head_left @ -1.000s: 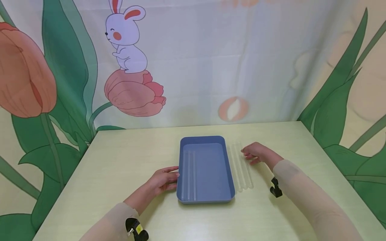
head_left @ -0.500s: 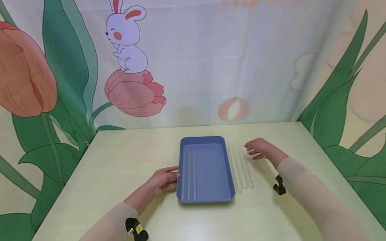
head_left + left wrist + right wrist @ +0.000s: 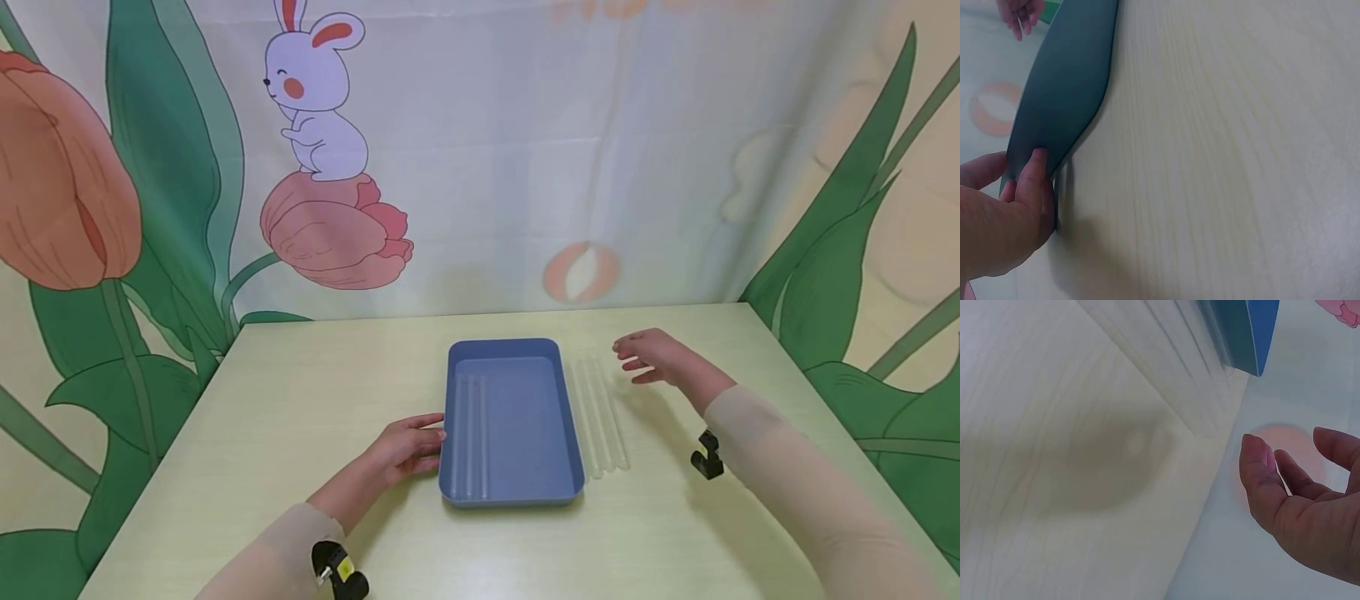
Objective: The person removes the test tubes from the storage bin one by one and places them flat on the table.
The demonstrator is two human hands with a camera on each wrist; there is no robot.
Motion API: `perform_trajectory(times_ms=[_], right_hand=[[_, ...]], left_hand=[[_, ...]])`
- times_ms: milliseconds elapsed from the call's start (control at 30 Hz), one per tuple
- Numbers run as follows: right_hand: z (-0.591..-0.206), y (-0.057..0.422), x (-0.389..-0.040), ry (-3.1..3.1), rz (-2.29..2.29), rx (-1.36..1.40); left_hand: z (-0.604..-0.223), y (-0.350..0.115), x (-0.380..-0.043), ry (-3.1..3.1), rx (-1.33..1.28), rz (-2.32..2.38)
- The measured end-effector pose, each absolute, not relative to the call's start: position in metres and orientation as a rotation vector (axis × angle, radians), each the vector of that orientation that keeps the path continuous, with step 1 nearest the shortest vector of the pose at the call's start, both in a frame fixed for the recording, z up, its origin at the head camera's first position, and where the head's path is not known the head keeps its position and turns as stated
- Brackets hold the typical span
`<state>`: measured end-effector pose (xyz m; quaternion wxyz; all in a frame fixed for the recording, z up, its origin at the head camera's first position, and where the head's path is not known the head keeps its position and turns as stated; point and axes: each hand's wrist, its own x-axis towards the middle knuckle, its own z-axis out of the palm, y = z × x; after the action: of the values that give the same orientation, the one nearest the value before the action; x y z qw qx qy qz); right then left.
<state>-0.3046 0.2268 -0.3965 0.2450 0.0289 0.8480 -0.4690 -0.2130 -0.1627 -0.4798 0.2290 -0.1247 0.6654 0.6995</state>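
Observation:
A blue rectangular tray (image 3: 528, 425) lies on the table, and clear slender tubes (image 3: 474, 437) lie lengthwise along its left side. My left hand (image 3: 408, 450) is at the tray's left wall; in the left wrist view its fingertips (image 3: 1038, 159) rest against the outer side. To the right of the tray, several more clear tubes (image 3: 600, 421) lie side by side on the table. Raised beyond their far right end is my right hand (image 3: 648, 354), holding nothing. Its fingers (image 3: 1260, 475) are loosely bent and apart in the right wrist view.
The pale wooden table (image 3: 322, 375) ends at the back against a printed cloth (image 3: 480, 167) with a rabbit and tulips. A black wrist mount (image 3: 707, 456) hangs under the right sleeve, another mount (image 3: 341, 571) at the left.
My right hand has moved away from the tubes on the right, drawing back to the right and farther off, fingers loosening. The left hand, tray and tubes stay where they were.

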Motion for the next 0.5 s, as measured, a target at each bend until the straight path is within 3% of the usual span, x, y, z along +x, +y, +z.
perform_trajectory(times_ms=[500], right_hand=[[-0.376, 0.219, -0.299, 2.296, -1.301, 0.003]], left_hand=[[-0.478, -0.161, -0.213, 1.827, -0.359, 1.930]])
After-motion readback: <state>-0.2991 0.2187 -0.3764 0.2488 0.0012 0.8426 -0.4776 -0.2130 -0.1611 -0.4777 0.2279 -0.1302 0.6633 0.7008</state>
